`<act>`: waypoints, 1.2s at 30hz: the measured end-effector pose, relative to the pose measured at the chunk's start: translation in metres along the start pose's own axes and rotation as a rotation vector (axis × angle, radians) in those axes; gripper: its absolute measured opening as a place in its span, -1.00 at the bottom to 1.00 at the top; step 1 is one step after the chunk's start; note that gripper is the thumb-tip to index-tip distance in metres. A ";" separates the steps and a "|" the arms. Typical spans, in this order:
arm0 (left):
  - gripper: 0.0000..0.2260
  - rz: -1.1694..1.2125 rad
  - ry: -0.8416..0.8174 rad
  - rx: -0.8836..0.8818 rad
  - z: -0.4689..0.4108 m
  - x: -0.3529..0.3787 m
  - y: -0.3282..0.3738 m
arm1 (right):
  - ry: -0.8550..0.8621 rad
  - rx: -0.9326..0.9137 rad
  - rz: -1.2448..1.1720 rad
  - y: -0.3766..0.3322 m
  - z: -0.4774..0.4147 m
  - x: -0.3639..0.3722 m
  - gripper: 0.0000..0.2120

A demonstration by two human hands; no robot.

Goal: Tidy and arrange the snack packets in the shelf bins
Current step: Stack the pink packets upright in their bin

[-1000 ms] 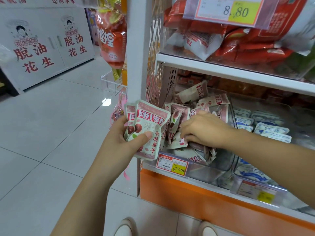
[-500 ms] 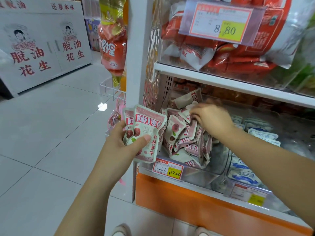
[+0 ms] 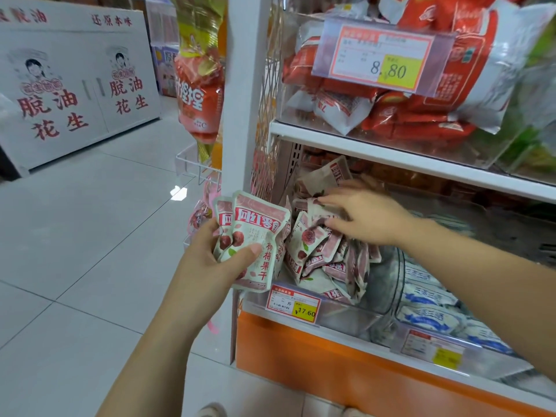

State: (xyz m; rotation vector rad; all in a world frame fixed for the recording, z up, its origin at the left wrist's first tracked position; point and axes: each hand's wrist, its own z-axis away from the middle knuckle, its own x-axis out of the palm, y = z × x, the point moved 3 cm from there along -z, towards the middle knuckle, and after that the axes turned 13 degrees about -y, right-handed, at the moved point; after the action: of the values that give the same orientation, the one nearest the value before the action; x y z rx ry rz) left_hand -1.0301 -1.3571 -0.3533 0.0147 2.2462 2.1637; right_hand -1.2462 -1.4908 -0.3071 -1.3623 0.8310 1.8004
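My left hand (image 3: 210,257) grips a small stack of pink-and-white plum snack packets (image 3: 255,233), upright, in front of the shelf's left end. A clear shelf bin (image 3: 355,319) on the lower shelf holds a jumbled pile of the same packets (image 3: 325,257). My right hand (image 3: 364,218) reaches into the bin from the right, fingers stretched out over the top of the pile and touching the packets at the back left. Whether it holds one I cannot tell.
The neighbouring bin to the right holds blue-and-white packets (image 3: 430,314). The upper shelf carries red and white bags (image 3: 406,115) behind an 8.80 price tag (image 3: 382,58). A white shelf post (image 3: 243,100) stands at the left; a hanging orange bag (image 3: 198,94) beyond it. Tiled aisle floor lies to the left.
My right hand has lifted from the front of the pile and moved back and left over its top, fingers now extended. My left hand keeps its packets nearly still.
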 end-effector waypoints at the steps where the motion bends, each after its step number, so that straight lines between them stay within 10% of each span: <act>1: -0.71 -0.001 0.002 0.001 0.000 0.001 0.000 | 0.037 -0.052 0.051 -0.010 0.002 0.000 -0.53; 16: -0.73 -0.014 -0.011 0.023 -0.003 -0.002 0.000 | -0.132 0.125 -0.025 -0.033 -0.047 0.021 -0.35; 36: -0.72 0.013 -0.014 0.030 0.002 -0.005 0.001 | 0.569 0.180 -0.441 -0.002 -0.025 0.000 -0.87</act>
State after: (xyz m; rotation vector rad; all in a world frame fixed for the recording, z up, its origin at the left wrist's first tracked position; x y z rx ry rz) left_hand -1.0254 -1.3552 -0.3524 0.0450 2.2776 2.1296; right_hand -1.2320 -1.5109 -0.3134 -1.7970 0.8634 0.9870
